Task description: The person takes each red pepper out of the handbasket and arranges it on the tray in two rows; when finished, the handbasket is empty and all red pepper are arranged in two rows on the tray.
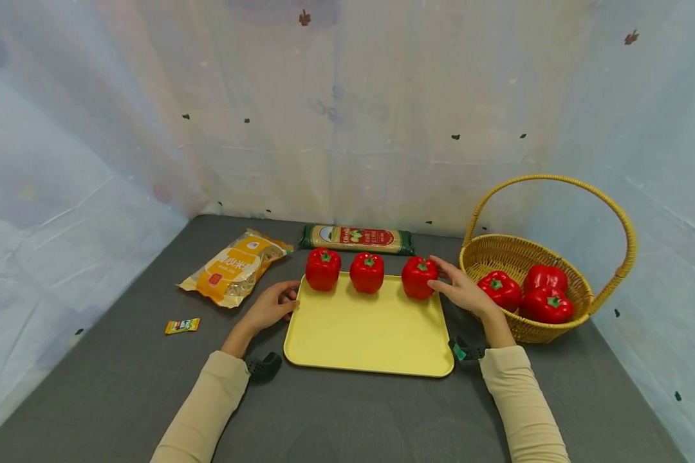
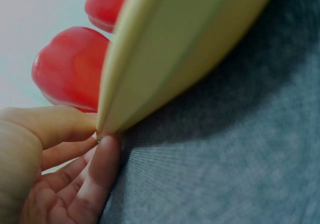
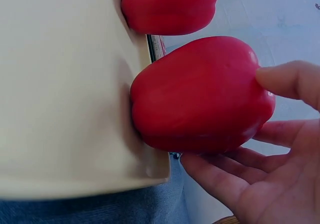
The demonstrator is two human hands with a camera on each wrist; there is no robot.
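Three red bell peppers stand in a row along the far side of a yellow tray (image 1: 370, 334): a left one (image 1: 323, 270), a middle one (image 1: 367, 273) and a right one (image 1: 419, 278). My right hand (image 1: 466, 292) holds the right bell pepper, thumb on the near side and fingers round its outer side, as the right wrist view shows. The pepper's base is at the tray surface, close to the corner. At the tray's left edge, my left hand (image 1: 275, 303) pinches the rim between thumb and fingers; its fingertips (image 2: 107, 156) show in the left wrist view.
On the right stands a yellow wicker basket (image 1: 498, 241) with a tall handle and several red bell peppers inside. Behind the tray lies a long pasta packet (image 1: 356, 238). A yellow-and-clear food bag (image 1: 237, 267) and a small wrapped snack (image 1: 182, 326) lie left.
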